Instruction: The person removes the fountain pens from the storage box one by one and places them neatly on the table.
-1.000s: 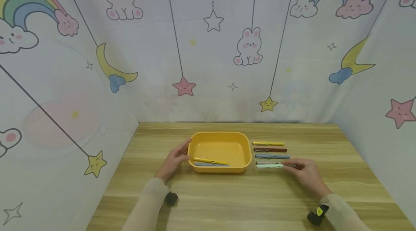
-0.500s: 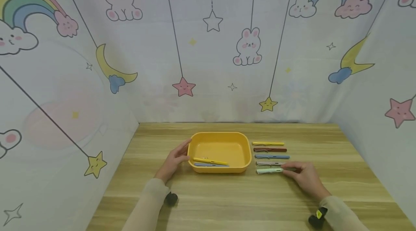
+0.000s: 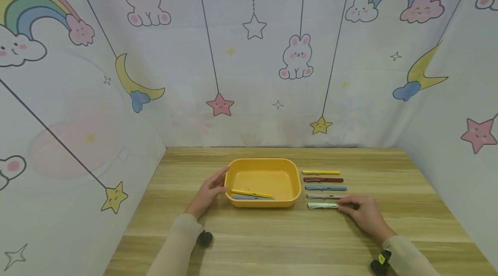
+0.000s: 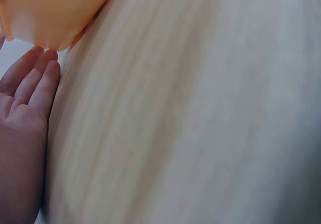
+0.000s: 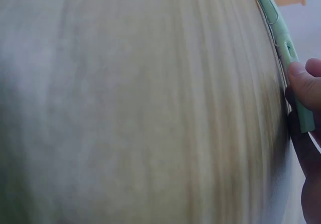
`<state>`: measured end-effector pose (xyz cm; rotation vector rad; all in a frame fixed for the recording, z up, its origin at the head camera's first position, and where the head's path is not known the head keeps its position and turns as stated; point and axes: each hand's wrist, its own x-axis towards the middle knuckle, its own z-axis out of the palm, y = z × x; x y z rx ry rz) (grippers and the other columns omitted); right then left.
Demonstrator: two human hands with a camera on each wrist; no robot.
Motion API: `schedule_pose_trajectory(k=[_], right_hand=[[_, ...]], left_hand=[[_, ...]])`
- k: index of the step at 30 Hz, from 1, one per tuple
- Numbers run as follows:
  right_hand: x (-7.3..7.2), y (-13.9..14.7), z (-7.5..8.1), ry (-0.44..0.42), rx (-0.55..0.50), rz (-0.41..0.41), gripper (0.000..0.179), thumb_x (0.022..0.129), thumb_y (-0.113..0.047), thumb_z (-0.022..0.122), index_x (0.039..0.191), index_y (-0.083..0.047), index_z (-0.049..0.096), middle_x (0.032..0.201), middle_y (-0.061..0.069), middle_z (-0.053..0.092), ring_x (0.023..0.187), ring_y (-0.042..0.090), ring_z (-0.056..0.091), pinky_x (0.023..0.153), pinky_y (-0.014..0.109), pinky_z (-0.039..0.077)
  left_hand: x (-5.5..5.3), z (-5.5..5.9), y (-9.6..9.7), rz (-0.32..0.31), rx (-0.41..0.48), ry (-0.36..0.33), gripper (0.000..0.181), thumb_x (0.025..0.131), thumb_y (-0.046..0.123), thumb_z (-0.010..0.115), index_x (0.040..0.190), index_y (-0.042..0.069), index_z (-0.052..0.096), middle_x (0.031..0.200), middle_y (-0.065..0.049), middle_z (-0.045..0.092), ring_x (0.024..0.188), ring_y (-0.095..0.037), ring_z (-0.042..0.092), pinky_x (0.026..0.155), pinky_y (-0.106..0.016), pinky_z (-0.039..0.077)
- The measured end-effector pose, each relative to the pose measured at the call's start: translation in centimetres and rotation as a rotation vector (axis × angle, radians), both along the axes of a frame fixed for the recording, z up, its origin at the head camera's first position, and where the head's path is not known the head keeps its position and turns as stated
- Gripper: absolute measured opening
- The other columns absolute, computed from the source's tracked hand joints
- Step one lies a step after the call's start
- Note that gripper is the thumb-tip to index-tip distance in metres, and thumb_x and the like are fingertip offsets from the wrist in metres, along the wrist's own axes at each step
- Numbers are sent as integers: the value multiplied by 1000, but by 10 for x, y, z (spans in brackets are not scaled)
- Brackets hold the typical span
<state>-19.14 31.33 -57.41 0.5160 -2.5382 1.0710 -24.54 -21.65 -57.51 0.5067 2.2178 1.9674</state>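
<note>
A mint green pen (image 3: 322, 205) lies at the near end of a row of pens on the table. My right hand (image 3: 365, 214) pinches its right end between thumb and fingers; the right wrist view shows the thumb on the pen's green barrel (image 5: 285, 48). Just beyond lies a greyish pen (image 3: 321, 196), its right end partly behind my fingers. My left hand (image 3: 208, 191) touches the left side of a yellow tray (image 3: 262, 203), fingers mostly straight. Inside the tray are a yellow pen (image 3: 253, 193) and a blue pen (image 3: 252, 198).
Farther back in the row lie a blue pen (image 3: 326, 188), a dark red pen (image 3: 324, 179) and another yellow pen (image 3: 320, 172). They lie right of the tray, roughly parallel. A printed cloth (image 3: 249, 129) hangs behind the wooden table (image 3: 272, 241).
The mint green pen has moved toward me with my right hand, away from the greyish pen it lay against. My left hand and the tray have stayed in place.
</note>
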Motion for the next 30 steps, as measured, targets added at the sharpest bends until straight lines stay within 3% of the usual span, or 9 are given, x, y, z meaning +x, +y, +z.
schedule_pose_trajectory(k=[18, 26, 30], right_hand=[[1, -4, 2, 92, 133, -16, 29, 70, 2, 93, 90, -18, 84, 93, -2, 81, 88, 9, 76, 77, 6, 52], [0, -5, 1, 116, 168, -30, 31, 70, 3, 93, 90, -18, 83, 94, -2, 81, 88, 11, 76, 74, 33, 64], [-1, -5, 2, 131, 174, -23, 31, 69, 3, 93, 91, -17, 84, 94, -2, 81, 88, 12, 76, 74, 27, 63]], left_hand=[[3, 2, 1, 10, 11, -10, 66, 104, 8, 62, 164, 18, 38, 170, -9, 34, 155, -34, 34, 125, -56, 27], [3, 3, 1, 9, 3, -7, 66, 104, 8, 62, 165, 18, 38, 170, -9, 34, 156, -33, 34, 125, -54, 27], [2, 3, 1, 10, 7, -4, 66, 104, 8, 62, 164, 18, 38, 170, -10, 34, 155, -34, 34, 125, -55, 28]])
